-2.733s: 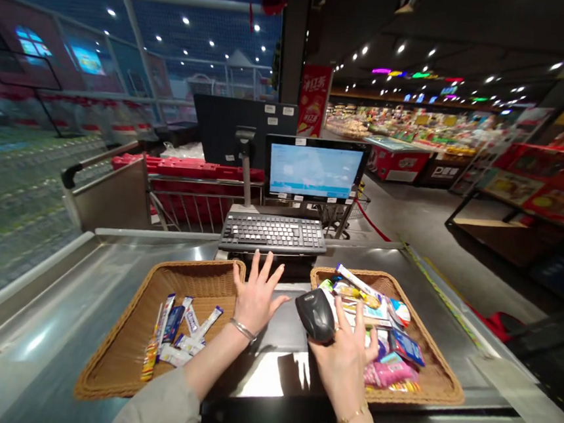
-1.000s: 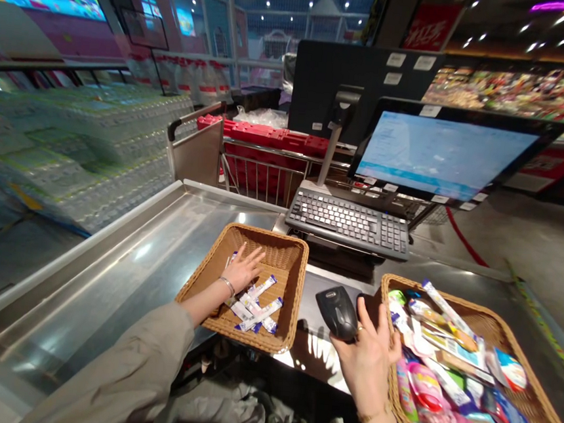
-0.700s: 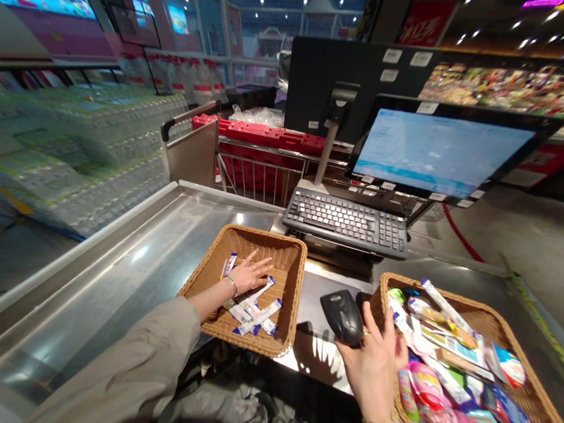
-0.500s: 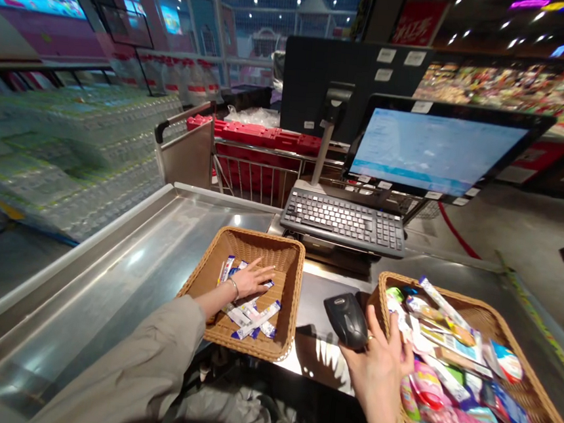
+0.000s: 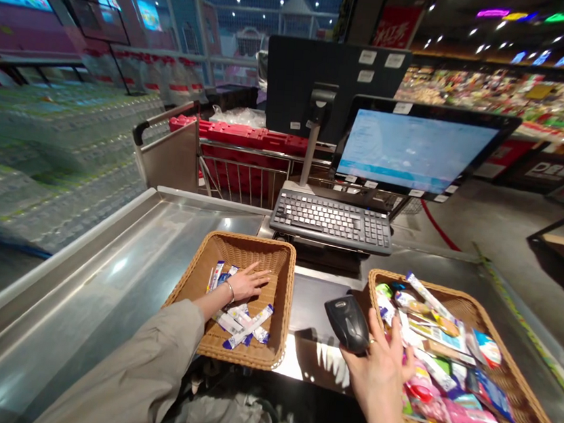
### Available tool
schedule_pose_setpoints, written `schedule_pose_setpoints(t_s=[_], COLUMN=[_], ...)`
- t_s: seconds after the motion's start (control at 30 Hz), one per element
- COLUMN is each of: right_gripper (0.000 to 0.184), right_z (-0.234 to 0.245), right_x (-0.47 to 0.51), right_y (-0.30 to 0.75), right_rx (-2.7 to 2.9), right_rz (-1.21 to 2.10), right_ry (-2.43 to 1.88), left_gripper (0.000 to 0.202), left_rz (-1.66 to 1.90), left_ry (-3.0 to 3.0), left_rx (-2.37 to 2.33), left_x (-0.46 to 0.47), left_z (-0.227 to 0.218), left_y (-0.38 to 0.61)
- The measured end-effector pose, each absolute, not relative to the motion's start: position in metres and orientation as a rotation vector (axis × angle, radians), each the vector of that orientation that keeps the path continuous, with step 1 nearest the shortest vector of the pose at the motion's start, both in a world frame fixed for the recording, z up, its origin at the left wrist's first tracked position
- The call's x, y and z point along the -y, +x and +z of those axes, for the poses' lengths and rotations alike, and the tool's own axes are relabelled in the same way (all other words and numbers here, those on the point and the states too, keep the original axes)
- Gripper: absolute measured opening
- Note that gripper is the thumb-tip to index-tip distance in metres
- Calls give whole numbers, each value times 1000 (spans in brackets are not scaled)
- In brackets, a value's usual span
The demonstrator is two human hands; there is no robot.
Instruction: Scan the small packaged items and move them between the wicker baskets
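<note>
My left hand (image 5: 249, 283) reaches into the left wicker basket (image 5: 286, 304), its fingers spread and nothing visible in them. Under and around it lie several slim white-and-blue packets (image 5: 249, 327). My right hand (image 5: 380, 371) has its fingers apart over the near-left edge of the right wicker basket (image 5: 535, 418). That basket is full of small packaged goods, with a pink packet (image 5: 472, 418) near its front. Beside my right thumb is a black barcode scanner (image 5: 347, 322); whether the thumb touches it I cannot tell.
A keyboard (image 5: 333, 219) and a lit monitor (image 5: 416, 147) stand behind the baskets, with a second dark screen (image 5: 293, 84) further back. The metal counter (image 5: 161, 240) has a raised rim at left. A shopping cart (image 5: 241, 172) with red crates stands beyond.
The camera view has turned slightly right, so most things sit further left. Both hands keep about the same pose beside the same baskets.
</note>
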State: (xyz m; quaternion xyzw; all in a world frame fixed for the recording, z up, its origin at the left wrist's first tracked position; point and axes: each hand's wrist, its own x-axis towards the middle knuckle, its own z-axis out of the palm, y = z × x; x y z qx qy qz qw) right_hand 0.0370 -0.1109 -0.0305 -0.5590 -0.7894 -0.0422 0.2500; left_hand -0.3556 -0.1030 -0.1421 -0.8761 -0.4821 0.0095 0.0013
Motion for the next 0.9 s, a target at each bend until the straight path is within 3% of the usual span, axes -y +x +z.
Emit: schedule_pose_setpoints(t_s=[0.17, 0.53, 0.77, 0.9], right_gripper=[34, 31, 30, 29], right_z=[-33, -34, -32, -33], right_x=[110, 109, 112, 114], right_y=[36, 33, 30, 32], right_rx=[2151, 2147, 2129, 2141], right_rz=[-137, -100, -69, -100], right_ry=[-1497, -1470, -1468, -1430], left_gripper=[12, 26, 37, 23], left_rz=[49, -30, -51, 34], left_ry=[-2669, -2160, -1960, -2006], left_rx=[1489, 1987, 2217, 2281], left_x=[101, 106, 127, 138], left_z=[-132, -109, -131, -146], left_y=[-370, -380, -363, -352])
